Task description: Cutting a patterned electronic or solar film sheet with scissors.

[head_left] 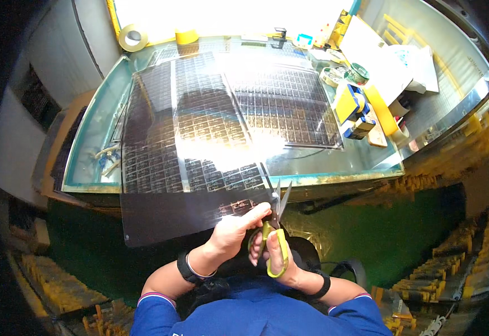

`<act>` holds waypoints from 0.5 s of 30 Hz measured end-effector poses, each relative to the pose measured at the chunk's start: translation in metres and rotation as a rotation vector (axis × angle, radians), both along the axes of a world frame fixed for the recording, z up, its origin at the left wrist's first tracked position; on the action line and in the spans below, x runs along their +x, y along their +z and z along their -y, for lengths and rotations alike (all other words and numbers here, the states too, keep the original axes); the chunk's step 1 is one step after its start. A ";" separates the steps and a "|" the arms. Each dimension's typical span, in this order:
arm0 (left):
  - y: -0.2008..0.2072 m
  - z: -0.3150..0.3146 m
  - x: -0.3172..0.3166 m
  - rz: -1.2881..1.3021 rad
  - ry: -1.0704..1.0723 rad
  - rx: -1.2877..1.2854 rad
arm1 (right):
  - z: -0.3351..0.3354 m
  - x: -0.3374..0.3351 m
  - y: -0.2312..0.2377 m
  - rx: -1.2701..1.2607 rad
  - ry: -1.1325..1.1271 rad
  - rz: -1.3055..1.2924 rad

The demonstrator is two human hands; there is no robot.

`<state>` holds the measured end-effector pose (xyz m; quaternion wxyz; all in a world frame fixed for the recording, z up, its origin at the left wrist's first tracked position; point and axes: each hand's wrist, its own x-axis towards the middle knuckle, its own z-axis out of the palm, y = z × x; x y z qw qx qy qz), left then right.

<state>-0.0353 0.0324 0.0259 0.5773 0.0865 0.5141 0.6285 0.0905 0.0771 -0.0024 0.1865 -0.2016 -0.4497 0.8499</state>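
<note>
A large dark film sheet [155, 210], printed with rows of small repeated patterns, lies over the glass tabletop. Its near end hangs past the front edge toward me. My left hand [227, 235] pinches that sheet near its right corner, thumb on top and the other fingers mostly hidden. In my right hand [278, 256] is a pair of scissors [276, 220] with yellow-green handles. Their blades are apart and point away from me, right beside the sheet's right edge. Whether a blade touches the film, I cannot tell.
A second printed film [289, 106] lies to the right on the glass table [334, 162]. A blue-and-yellow tape dispenser [359, 109] and a green tape roll [357, 73] stand at the table's right. Another tape roll [133, 37] rests at the far left, below a bright panel.
</note>
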 end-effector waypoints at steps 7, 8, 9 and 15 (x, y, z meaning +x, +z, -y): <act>-0.019 0.021 -0.019 -0.143 -0.010 0.087 | -0.027 0.015 0.005 0.035 0.020 0.152; -0.019 0.028 -0.019 -0.115 -0.099 0.126 | -0.028 0.016 0.007 0.042 -0.034 0.134; -0.018 0.036 -0.018 -0.090 -0.189 0.166 | -0.032 0.018 0.006 0.098 -0.026 0.080; 0.030 0.086 -0.039 -1.860 -0.017 0.285 | -0.053 0.009 0.009 0.037 -0.234 -0.167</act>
